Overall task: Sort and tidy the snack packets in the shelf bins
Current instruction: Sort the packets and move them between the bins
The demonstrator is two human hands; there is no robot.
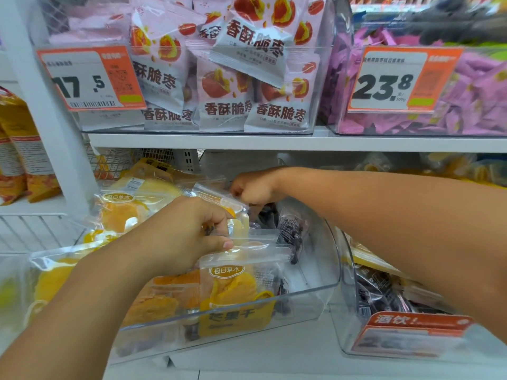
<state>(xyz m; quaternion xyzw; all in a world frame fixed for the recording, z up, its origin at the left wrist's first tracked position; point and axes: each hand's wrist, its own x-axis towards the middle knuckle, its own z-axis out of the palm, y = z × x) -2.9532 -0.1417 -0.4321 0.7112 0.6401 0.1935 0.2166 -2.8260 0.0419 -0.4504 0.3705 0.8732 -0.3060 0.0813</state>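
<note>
Lower shelf, nearest: a clear plastic bin (pixel 310 293) holds orange mango packets (pixel 233 286), one standing upright against its front wall. A few dark packets (pixel 292 229) lie deeper in the same bin, right of centre. The left hand (pixel 189 231) is over the bin, fingers curled, thumb and fingers pinching the clear top edges of mango packets. The right hand (pixel 253 187) reaches further in, closed into a fist; it appears to grip the corner of another mango packet, though the contact is partly hidden. A second clear bin (pixel 351 283) just to the right holds dark packets and bears an orange label (pixel 411 333). Upper shelf (pixel 274 141): a bin of pink jujube packets (pixel 227 86) priced 17.5, beside a bin of purple sweets (pixel 480 86) priced 23.8.
</note>
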